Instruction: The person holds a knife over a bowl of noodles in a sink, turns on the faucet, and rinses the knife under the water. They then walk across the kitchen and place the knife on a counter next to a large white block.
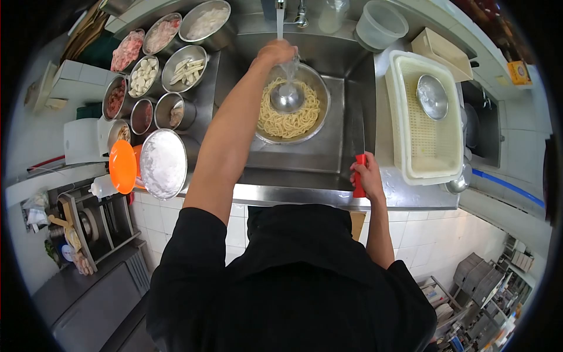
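Note:
My left hand (275,53) is under the stream from the tap (281,7), above a metal bowl (324,94). Its fingers are partly hidden by the water. Pale yellow noodles (272,120) fill the bowl, which sits in the steel sink (293,161). A small round metal dish (287,98) rests on the noodles, with water falling onto it. My right hand (368,176) is closed around the red handle of a knife (359,186) at the sink's front right edge. Its thin blade, seen almost edge-on, points away from me.
Several metal containers (170,71) of meat and pale pieces stand left of the sink. Closer are a bowl of white powder (163,164) and an orange bowl (122,166). On the right, a white basket (401,158) holds a metal bowl (432,97). A clear tub (381,26) stands behind.

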A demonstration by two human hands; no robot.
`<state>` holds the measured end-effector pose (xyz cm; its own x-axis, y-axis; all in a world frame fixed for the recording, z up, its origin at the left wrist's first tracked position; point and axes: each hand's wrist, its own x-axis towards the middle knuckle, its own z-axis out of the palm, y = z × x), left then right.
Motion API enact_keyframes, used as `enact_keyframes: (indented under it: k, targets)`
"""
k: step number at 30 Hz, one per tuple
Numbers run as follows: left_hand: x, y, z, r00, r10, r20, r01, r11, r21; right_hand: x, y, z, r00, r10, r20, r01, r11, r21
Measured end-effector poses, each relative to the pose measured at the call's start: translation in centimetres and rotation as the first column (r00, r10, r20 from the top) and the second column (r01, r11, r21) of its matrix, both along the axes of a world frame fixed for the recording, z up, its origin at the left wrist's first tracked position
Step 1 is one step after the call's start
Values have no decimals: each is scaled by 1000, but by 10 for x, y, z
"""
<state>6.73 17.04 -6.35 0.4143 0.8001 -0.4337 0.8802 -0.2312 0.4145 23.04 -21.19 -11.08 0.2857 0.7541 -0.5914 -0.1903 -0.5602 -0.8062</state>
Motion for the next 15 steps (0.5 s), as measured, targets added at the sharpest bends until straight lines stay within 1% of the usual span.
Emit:
enact_keyframes:
  k: [1, 3, 4, 6, 7, 8, 9, 10, 11, 12, 13, 14, 15]
  targets:
    - [2, 4, -4, 1000, 0, -5, 0, 1000, -2, 1, -1, -1, 1000, 0, 10, 0, 1000, -8]
    - [6, 13, -11, 974, -185, -133, 192, 980, 43, 1, -1, -2, 1000, 1, 20, 0, 1000, -17]
    - [5, 15, -20, 973, -185, -134, 192, 980, 41, 1, 0, 1, 1000, 0, 25, 1, 1000, -30]
    - [3, 16, -39, 993, -109, -38, 115, 940, 321, 1, 2, 4, 1000, -5, 29, 6, 999, -48]
    - [4, 14, -30, 993, -117, -36, 122, 941, 316, 3, 3, 5, 999, 29, 46, -27, 998, -48]
    - [4, 10, -10, 998, -62, 16, 62, 998, 16, 5, 3, 5, 996, 58, 64, -55, 997, -51]
    - [4, 5, 2, 999, -1, 47, 14, 958, -288, 5, 2, 5, 997, 41, 69, -37, 998, -58]
    - [1, 1, 3, 995, -96, 22, 99, 974, -203, 4, 3, 5, 964, 76, 255, -73, 997, -23]
    - [-4, 5, -12, 997, -74, 29, 78, 985, -157, 2, 4, 5, 896, 101, 433, -112, 994, 1]
    - [-10, 9, -31, 998, -55, 38, 59, 992, -111, 0, 4, 5, 796, 115, 595, -153, 988, 13]
    - [-25, -1, -36, 995, 16, 99, -5, 993, -116, -1, 5, 4, 795, 95, 599, -125, 992, 9]
    - [-32, -20, -40, 985, 67, 160, -46, 990, -132, 0, 1, 4, 728, 89, 680, -139, 990, 20]
    - [-42, -29, -46, 973, 111, 201, -70, 977, -201, 1, 2, 2, 653, 100, 751, -185, 982, 30]
